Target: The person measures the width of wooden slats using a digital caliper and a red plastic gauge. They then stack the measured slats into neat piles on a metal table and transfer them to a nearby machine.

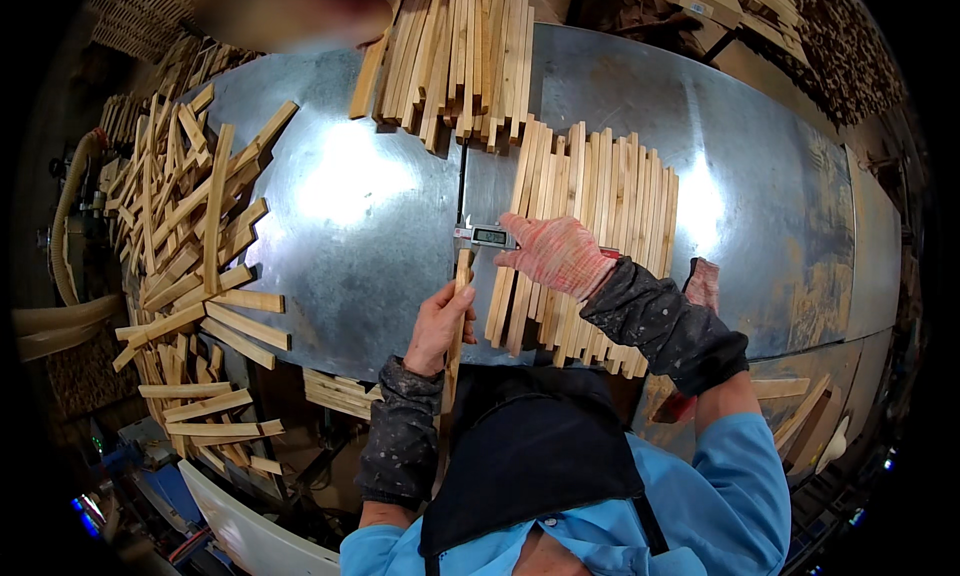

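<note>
My bare left hand grips a thin wooden stick that points up toward a digital caliper lying on the metal table. The stick's top end meets the caliper's jaws. My right hand, in a pink knitted glove, rests on the caliper's right end, fingers spread toward its display. Under and right of that hand lies a row of similar sticks.
A second bundle of sticks lies at the table's far edge, where another person's blurred arm reaches in. A loose heap of sticks covers the table's left edge. More wood is stacked at the upper right.
</note>
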Tool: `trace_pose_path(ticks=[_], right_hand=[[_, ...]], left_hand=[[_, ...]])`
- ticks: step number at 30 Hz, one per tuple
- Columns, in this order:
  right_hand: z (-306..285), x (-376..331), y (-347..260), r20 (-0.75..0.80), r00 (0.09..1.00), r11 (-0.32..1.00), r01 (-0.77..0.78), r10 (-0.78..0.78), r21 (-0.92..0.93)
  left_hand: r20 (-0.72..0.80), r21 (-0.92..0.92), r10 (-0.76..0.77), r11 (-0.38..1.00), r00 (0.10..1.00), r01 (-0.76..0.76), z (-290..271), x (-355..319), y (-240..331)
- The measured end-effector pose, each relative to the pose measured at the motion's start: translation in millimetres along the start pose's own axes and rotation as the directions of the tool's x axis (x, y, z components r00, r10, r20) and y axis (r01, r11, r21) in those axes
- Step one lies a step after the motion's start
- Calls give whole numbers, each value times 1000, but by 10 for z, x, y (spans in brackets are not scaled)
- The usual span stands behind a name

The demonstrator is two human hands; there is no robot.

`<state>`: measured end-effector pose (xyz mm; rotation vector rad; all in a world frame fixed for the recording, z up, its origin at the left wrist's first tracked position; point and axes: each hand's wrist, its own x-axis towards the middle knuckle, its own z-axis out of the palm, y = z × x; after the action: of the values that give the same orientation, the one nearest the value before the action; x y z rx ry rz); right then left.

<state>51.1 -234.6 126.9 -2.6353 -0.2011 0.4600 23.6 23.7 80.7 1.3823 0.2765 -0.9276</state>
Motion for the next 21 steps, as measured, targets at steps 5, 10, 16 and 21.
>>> trace_pose_path(ticks=[5,10,16,21], right_hand=[[98,4,42,-63,998,1000,21,-21,3],[146,-7,49,-73,996,999,44,-45,-10],[195,-31,66,-135,988,997,70,-71,-11],[186,-42,68,-136,989,998,62,-64,-17]], left_hand=[[-20,16,-9,1000,1000,9,-21,23,-13],[-46,31,11,999,999,-9,-11,18,-45],[-48,48,27,999,998,-24,-20,34,-59],[-58,59,44,997,997,-41,5,43,-48]])
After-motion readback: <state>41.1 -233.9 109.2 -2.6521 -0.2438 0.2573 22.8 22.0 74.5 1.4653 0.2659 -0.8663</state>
